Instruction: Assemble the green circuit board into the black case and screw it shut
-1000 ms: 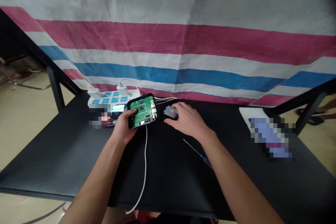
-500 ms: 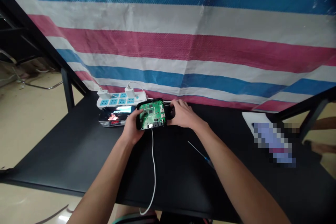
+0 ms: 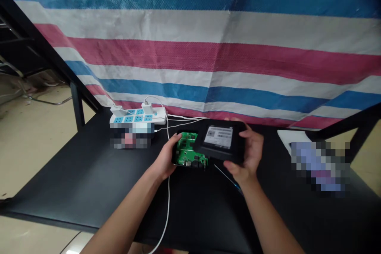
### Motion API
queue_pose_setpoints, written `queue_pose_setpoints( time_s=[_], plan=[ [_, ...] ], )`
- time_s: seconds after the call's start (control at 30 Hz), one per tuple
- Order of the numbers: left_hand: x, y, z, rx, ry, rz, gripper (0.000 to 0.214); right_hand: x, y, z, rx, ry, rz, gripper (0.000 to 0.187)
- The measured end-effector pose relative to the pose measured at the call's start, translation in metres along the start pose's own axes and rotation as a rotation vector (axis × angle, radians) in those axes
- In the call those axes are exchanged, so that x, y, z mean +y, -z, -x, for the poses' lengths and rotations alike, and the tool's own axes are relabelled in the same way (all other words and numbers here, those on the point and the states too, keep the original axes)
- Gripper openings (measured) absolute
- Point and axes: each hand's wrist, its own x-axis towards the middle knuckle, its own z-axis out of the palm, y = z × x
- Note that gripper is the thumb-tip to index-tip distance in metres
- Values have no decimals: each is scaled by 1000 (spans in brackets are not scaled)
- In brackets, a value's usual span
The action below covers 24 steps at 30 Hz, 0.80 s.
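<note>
Head view, looking down: I have both hands full at the middle of a black worktop (image 3: 89, 182). The left hand (image 3: 163, 160) grips the left edge of a green circuit board (image 3: 186, 149), dark-rimmed and tilted toward me, thumb on the near rim. The right hand (image 3: 251, 149) is wrapped around the right side of a black cover (image 3: 236, 141), which has a white label (image 3: 218, 137) facing up. From this angle the cover overlaps the board's right part; whether they touch, I cannot tell.

To handle the pair well, I would pinch the board only by its rim, clear of the chips, level the cover with it, and line up corners before any pressing, since forcing could harm the sockets.

Just below the cover lies a thin screwdriver (image 3: 228, 177), partly behind the right wrist. A white cord (image 3: 168, 210) runs past the left hand toward the front edge; I would leave it slack. Farther back on the left sit a blurred device (image 3: 132, 137) and a white power strip (image 3: 156, 120).
</note>
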Motion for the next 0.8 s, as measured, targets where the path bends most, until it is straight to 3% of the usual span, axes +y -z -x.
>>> queue_pose_setpoints(
  time_s=[0.13, 0.33, 0.53, 0.8],
  plan=[
    [-11, -5, 2, -84, 57, -29, 43, 0, -10, 14, -232, 31, 31, 70],
    [-15, -3, 2, -108, 26, -62, 50, 8, 2, 19, -436, 8, 219, 79],
    [-17, 1, -4, -35, -136, -135, 57, 0, 11, 14, -588, -37, 515, 74],
    [-20, 4, -9, -34, -210, -185, 56, 7, 14, 16, -696, -97, 623, 66]
  ],
)
